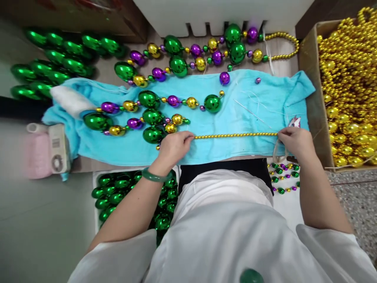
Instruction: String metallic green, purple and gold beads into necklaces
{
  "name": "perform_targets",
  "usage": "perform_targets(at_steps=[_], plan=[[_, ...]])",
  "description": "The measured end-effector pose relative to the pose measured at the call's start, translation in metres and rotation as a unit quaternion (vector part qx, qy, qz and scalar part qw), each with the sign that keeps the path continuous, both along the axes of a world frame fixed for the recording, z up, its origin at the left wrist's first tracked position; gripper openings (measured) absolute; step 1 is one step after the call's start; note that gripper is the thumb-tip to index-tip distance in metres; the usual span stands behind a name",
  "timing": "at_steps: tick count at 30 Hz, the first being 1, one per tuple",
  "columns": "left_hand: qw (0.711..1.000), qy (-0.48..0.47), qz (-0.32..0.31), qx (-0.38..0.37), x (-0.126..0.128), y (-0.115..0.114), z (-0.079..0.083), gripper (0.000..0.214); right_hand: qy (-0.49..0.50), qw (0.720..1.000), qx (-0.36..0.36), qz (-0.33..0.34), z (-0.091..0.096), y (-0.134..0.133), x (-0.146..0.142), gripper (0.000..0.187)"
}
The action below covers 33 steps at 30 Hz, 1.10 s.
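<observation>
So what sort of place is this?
Probably a bead-stringing workshop, perhaps at home: boxed gold beads, a gold strand held straight over a towel, and what looks like a needle.

Gold bead strand [235, 135], turquoise towel [206, 151], green bangle [156, 175]

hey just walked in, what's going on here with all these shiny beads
Someone is handling beads. Their left hand and right hand pinch a strand of small gold beads, stretched straight between them over a blue towel. Beyond it, larger green, purple and gold beads lie in rows on the towel, with a needle nearby. At the right, a cardboard box holds many gold beads.
</observation>
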State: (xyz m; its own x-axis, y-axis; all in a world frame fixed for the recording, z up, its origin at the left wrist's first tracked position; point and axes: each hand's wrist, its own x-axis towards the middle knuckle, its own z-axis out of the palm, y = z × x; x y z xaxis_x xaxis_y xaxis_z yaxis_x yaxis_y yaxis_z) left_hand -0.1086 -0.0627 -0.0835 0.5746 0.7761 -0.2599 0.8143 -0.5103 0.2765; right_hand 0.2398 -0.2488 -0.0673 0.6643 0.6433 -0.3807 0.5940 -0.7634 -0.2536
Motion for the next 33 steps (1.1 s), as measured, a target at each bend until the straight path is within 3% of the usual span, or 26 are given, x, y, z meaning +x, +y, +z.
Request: perform_targets(at_steps=[6, 14, 20, 26, 33], plan=[[1.0, 0.008, 0.01, 0.023, 0.003, 0.0, 0.002, 0.026, -0.014, 1.0, -0.001, 0.021, -0.003, 0.005, -0.006, 0.028], [0.997, -0.009, -0.039, 0.066, -0.002, -0.008, 0.007, 0.022, 0.002, 0.997, -0.047, 0.056, -0.003, -0.001, 0.002, 0.036], [0.994, -0.06, -0.061, 0.071, -0.007, -0.014, 0.009, 0.031, 0.036, 0.992, -0.117, -0.03, -0.013, -0.001, 0.012, 0.033], [0.99, -0.101, -0.068, 0.074, 0.002, -0.018, 0.0, 0.022, 0.034, 0.992, -0.118, -0.021, -0.014, 0.0, 0.014, 0.035], [0.993, -0.068, -0.062, 0.076, 0.0, -0.015, 0.002, 0.02, 0.042, 0.994, -0.104, -0.017, -0.016, -0.002, 0.017, 0.035]])
